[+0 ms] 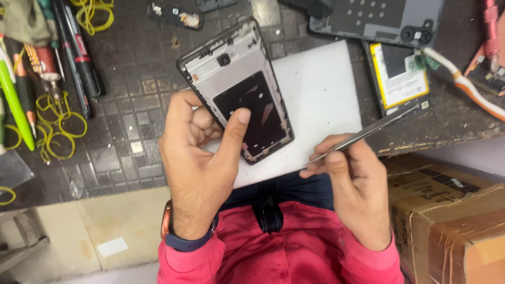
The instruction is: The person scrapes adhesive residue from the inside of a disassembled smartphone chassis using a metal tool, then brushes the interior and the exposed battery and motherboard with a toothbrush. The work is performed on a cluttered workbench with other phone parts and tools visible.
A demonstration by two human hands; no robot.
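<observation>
My left hand (197, 158) holds an opened phone frame (236, 87) by its lower end, thumb pressed on the dark inner panel. The frame is tilted above a white pad (321, 94) on the workbench. My right hand (352, 184) pinches metal tweezers (368, 131), whose tips point up and right, away from the phone frame. A gap separates the tweezers from the frame.
A phone battery (400, 79) with a yellow border and a dark back cover (379, 18) lie at the upper right. Screwdrivers and pens (73, 52) with yellow rubber bands (58, 126) crowd the left. A cardboard box (447, 221) sits at the lower right. A white-orange cable (468, 87) crosses the right edge.
</observation>
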